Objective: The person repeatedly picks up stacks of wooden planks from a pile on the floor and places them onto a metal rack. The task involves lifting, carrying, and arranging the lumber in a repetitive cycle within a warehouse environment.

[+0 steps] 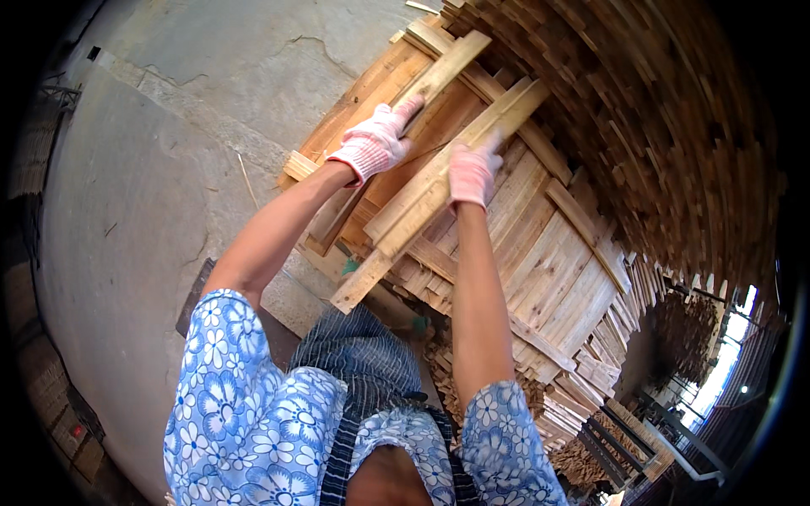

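Observation:
My left hand (376, 141), in a white and pink work glove, lies on a pale wooden slat (445, 66) that runs up to the right across the top of a stack of boards (548, 253). My right hand (472, 174), gloved the same way, grips a longer pale plank (405, 221) lying diagonally on the stack. This plank's lower end juts out past the stack's near edge. Both arms are stretched out over the stack, and the two pieces lie roughly parallel, close together.
A tall wall of stacked wooden slats (666, 110) rises at the right and back. Grey concrete floor (143, 194) spreads to the left. More bundles of cut wood (582, 371) lie lower right, with metal frames (658, 430) beyond.

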`<state>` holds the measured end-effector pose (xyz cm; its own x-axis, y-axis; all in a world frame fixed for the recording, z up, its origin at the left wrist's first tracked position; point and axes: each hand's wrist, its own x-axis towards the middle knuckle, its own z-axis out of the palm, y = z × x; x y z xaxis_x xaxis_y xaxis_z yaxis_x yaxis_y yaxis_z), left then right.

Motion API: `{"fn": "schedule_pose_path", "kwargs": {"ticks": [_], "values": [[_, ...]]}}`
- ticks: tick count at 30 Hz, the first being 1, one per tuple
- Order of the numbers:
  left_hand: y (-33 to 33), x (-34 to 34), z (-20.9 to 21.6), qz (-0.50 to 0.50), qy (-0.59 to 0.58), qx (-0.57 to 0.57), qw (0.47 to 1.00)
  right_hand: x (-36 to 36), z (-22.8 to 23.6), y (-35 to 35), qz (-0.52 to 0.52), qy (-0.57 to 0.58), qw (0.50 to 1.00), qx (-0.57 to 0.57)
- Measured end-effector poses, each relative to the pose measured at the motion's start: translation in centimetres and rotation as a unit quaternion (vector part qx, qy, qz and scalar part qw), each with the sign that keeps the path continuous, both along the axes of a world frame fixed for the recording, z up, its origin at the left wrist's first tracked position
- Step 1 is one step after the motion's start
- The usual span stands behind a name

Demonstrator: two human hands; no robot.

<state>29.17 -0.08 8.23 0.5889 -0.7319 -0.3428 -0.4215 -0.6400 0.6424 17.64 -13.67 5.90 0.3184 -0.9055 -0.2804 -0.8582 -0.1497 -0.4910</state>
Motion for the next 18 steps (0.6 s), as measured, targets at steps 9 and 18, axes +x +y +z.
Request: {"fn": "schedule_pose_path", "kwargs": {"ticks": [9, 18], "values": [[2.2, 6.2, -5.3, 0.050, -0.164, 0.025, 0.985, 3.5, -1.7, 1.9, 0.012, 0.068, 0.996, -0.058], [2.2, 5.4, -3.0, 0.068, -0.123, 0.030, 0.990, 10.1, -2.6, 7.6, 0.079, 0.073, 0.993, -0.057]]}}
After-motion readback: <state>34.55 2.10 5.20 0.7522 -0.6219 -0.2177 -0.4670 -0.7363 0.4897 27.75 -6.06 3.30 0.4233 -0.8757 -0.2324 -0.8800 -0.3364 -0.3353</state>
